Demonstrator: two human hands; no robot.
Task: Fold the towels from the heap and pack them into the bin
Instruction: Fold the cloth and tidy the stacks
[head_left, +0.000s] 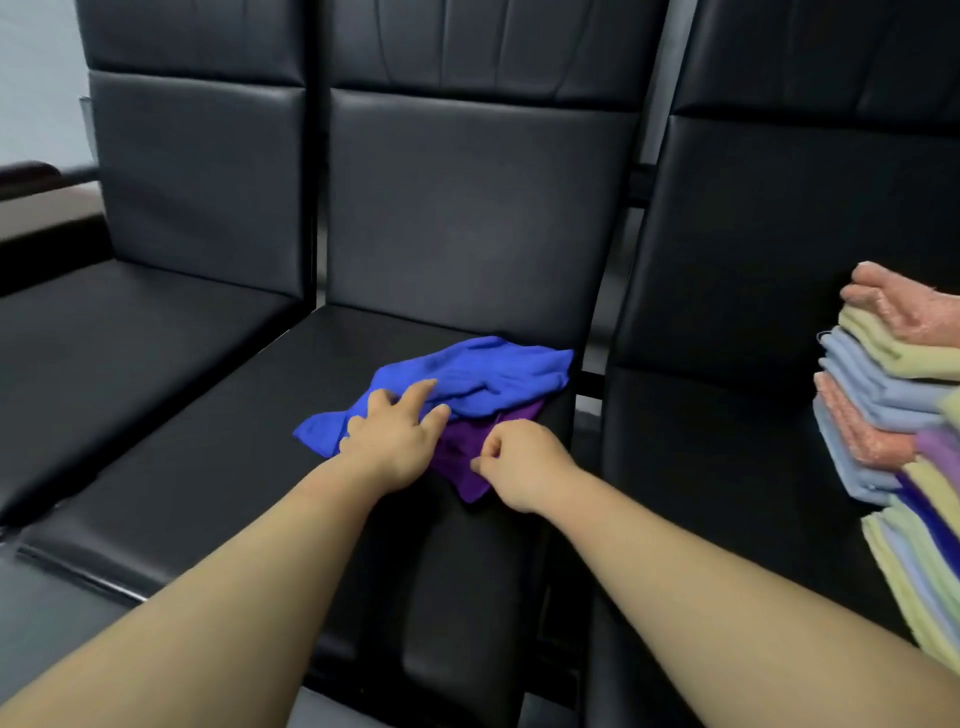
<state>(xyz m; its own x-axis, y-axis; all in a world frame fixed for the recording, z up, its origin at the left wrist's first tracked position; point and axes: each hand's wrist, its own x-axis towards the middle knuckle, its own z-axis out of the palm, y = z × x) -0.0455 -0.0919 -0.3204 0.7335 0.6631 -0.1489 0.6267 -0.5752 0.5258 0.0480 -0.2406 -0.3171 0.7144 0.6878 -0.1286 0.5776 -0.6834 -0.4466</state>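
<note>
A crumpled blue towel lies on the middle black seat, partly on top of a purple towel. My left hand rests with spread fingers on the blue towel's near edge. My right hand has curled fingers and pinches the purple towel's near corner. On the right seat stands a stack of folded towels in peach, yellow-green, light blue and purple, running out of the frame at the right. No bin is in view.
Three black padded seats with tall backs stand side by side. The left seat holds nothing. A narrow gap separates the middle and right seats. Grey floor shows at the bottom left.
</note>
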